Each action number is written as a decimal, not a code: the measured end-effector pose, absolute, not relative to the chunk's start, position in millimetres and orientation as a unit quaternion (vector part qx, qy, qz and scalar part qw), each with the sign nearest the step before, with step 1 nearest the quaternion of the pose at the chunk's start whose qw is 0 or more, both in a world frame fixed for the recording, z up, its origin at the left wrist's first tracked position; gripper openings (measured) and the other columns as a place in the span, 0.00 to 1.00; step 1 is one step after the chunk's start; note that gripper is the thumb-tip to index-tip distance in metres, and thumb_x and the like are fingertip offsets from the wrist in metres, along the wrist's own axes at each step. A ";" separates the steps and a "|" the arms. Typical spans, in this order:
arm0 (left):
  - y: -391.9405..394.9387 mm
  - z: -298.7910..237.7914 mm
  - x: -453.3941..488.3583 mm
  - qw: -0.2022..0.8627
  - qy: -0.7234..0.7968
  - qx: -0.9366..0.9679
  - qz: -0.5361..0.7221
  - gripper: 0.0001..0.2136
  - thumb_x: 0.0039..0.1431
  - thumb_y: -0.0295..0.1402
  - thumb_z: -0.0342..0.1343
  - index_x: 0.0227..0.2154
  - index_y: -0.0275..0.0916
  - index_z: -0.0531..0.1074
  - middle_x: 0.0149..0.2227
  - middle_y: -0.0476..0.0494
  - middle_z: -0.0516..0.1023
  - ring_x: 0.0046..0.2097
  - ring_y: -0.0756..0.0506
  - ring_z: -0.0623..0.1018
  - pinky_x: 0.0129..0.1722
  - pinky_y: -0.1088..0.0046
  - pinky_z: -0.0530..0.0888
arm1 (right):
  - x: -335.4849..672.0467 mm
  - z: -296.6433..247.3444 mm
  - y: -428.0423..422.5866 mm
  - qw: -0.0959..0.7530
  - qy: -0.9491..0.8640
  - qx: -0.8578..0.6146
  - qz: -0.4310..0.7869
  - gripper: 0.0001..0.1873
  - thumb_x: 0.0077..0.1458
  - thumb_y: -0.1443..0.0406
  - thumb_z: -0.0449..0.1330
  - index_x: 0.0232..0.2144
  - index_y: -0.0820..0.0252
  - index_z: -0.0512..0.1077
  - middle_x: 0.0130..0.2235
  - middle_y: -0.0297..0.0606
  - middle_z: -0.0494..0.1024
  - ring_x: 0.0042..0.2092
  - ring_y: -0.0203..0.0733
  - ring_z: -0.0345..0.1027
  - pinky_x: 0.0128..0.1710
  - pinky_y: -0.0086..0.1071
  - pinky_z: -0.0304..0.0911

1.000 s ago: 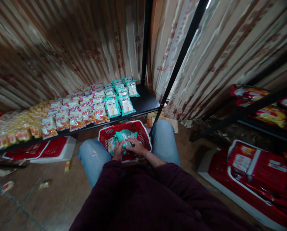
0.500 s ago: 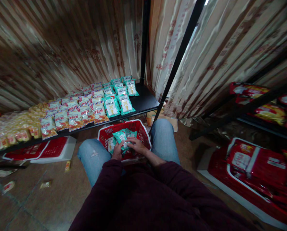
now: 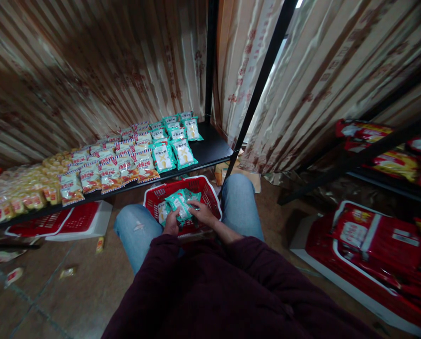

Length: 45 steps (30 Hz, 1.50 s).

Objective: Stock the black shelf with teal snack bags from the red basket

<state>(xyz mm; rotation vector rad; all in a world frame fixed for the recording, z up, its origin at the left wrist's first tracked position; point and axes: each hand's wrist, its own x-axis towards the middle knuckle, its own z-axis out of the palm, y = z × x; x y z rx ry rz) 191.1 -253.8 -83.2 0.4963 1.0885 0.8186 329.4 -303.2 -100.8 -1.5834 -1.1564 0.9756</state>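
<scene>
A green-and-white snack bag (image 3: 179, 205) is held over the red basket (image 3: 157, 192) between my knees. My left hand (image 3: 172, 223) grips its lower left edge, thumb on top. At its right edge, the fingers of my right hand (image 3: 202, 213) are closed on the wrapper. More bags of the same kind lie in the basket beneath, partly covered by my hands; one snack bag (image 3: 163, 210) shows at the left. Similar green snack bags (image 3: 164, 157) stand in rows on the black shelf (image 3: 212, 147) ahead.
Left along the shelf stand red-and-white snack bags (image 3: 110, 175) and small yellow packets (image 3: 34, 197). Another red basket (image 3: 79, 217) sits under the shelf. A few loose packets (image 3: 68, 272) lie on the floor. At the right is a basket with red packages (image 3: 390, 240); a shelf post (image 3: 256, 94) rises ahead.
The snack bag in my hands has turned, and a panel of small print now faces up. My right fingers have shifted from its middle to its right edge.
</scene>
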 end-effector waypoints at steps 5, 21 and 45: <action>-254.0 -79.1 191.7 0.763 0.496 0.197 0.365 0.17 0.54 0.32 0.58 0.47 0.34 0.71 0.36 0.40 0.81 0.37 0.43 0.81 0.39 0.66 0.77 | 327.6 -99.2 -303.5 0.466 -0.459 -0.639 0.406 0.20 0.48 0.64 0.59 0.46 0.58 0.74 0.45 0.38 0.77 0.43 0.42 0.71 0.48 0.39 0.65; -261.4 -71.3 191.3 0.764 0.509 0.223 0.329 0.15 0.53 0.27 0.57 0.45 0.38 0.71 0.33 0.46 0.79 0.30 0.49 0.78 0.31 0.74 0.73 | 330.6 -93.6 -307.7 0.409 -0.532 -0.704 0.234 0.22 0.46 0.69 0.59 0.47 0.59 0.73 0.50 0.44 0.75 0.54 0.47 0.66 0.56 0.42 0.60; -260.6 -73.5 186.5 0.764 0.455 0.354 0.289 0.15 0.50 0.36 0.60 0.42 0.42 0.76 0.54 0.42 0.72 0.58 0.42 0.67 0.54 0.68 0.65 | 328.1 -74.6 -308.4 0.443 -0.402 -0.717 0.359 0.29 0.41 0.58 0.64 0.49 0.57 0.71 0.49 0.45 0.75 0.55 0.56 0.65 0.55 0.45 0.58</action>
